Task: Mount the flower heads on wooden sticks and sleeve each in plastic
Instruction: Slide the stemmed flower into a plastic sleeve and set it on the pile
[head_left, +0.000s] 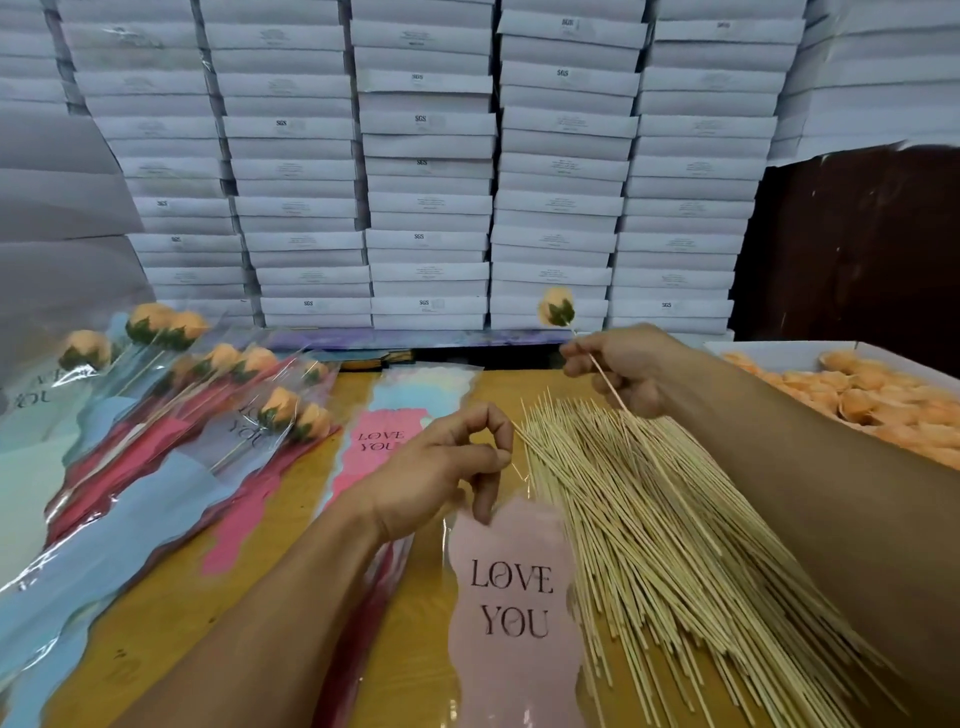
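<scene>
Yellow table (291, 525); white boxes (426, 171) behind; left hand (441, 467) pinches sleeve (511, 587), right hand (623, 364) stick (605, 376)

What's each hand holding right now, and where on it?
Right hand pinches a wooden stick mid-shaft, with a flower head mounted on top. Left hand pinches the top edge of a pink plastic sleeve.

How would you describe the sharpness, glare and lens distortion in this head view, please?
Head view: even indoor light; the box stacks bow outward from wide-angle distortion; glare streaks the finished sleeves at left; the mounted flower held by the right hand is slightly soft; the "LOVE YOU" sleeve reads sharply.
</scene>
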